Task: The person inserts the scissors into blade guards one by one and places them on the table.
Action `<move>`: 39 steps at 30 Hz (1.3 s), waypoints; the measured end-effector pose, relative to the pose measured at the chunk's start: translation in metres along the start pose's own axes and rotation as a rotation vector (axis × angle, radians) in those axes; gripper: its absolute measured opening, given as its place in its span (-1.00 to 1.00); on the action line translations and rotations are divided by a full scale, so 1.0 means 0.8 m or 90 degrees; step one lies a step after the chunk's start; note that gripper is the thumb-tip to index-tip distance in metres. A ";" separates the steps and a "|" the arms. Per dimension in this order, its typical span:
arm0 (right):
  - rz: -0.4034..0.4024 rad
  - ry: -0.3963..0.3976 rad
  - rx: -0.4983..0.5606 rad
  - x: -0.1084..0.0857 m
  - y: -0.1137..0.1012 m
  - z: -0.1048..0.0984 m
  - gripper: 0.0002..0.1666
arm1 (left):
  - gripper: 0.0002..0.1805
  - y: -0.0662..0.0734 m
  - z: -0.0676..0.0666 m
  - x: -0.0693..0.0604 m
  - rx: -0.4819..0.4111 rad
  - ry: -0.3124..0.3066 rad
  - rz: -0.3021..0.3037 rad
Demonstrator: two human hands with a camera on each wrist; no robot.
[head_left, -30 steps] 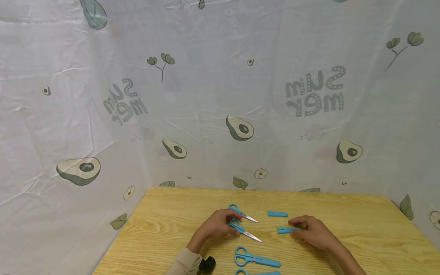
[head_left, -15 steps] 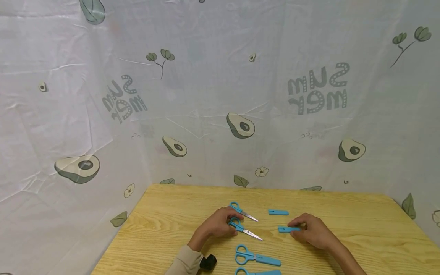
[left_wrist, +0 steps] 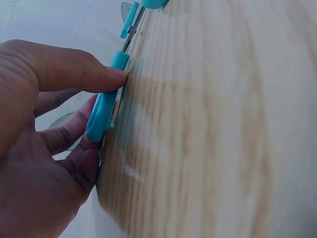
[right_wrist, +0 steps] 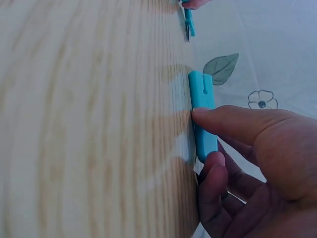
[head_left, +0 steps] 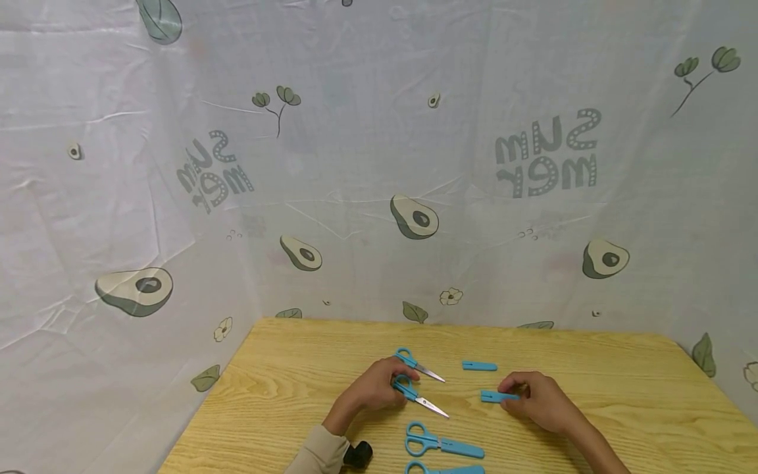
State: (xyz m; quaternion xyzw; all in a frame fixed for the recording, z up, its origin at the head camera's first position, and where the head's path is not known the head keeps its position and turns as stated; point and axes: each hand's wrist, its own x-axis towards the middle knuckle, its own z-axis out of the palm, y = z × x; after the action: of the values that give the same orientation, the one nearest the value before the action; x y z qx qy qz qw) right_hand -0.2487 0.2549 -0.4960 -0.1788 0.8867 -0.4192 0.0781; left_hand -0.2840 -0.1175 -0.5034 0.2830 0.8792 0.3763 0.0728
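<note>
In the head view my left hand (head_left: pixel 379 385) pinches the blue handle of a pair of scissors (head_left: pixel 431 406), whose bare blades point right and toward me. The left wrist view has thumb and fingers on that blue handle (left_wrist: pixel 103 111), low over the wood. My right hand (head_left: pixel 540 400) pinches a blue blade cover (head_left: pixel 490 396), its slotted end facing the scissors with a gap between. From the right wrist view, the thumb lies across the cover (right_wrist: pixel 202 134). Just beyond the left hand lies a second uncovered pair of scissors (head_left: pixel 429 372); a second loose cover (head_left: pixel 480 366) sits right of it.
Nearer me on the wooden table (head_left: pixel 296 355) lie scissors in a blue cover (head_left: pixel 444 446). Another covered pair (head_left: pixel 450 469) is cut off by the bottom edge. A black object (head_left: pixel 358 454) is by the left sleeve. A printed curtain (head_left: pixel 355 158) hangs behind.
The right hand and its blade cover have shifted very slightly to the right. The scissors in the left hand have tilted a little, tips nearer me. The head view has tipped slightly.
</note>
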 end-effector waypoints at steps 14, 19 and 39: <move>-0.004 -0.016 0.009 -0.001 -0.006 0.002 -0.79 | -0.50 0.000 -0.001 -0.004 -0.022 0.020 -0.001; -0.015 -0.011 0.007 -0.003 -0.007 0.003 -0.79 | -0.52 0.000 -0.003 -0.005 -0.032 0.020 0.004; -0.022 -0.013 0.018 -0.009 -0.010 0.000 -0.79 | -0.48 0.002 -0.004 -0.010 -0.089 0.045 -0.042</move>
State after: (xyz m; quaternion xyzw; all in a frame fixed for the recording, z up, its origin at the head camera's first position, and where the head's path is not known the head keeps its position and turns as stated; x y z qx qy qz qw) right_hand -0.2401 0.2526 -0.4899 -0.1973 0.8766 -0.4312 0.0824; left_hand -0.2772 -0.1227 -0.5007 0.2346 0.8617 0.4439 0.0737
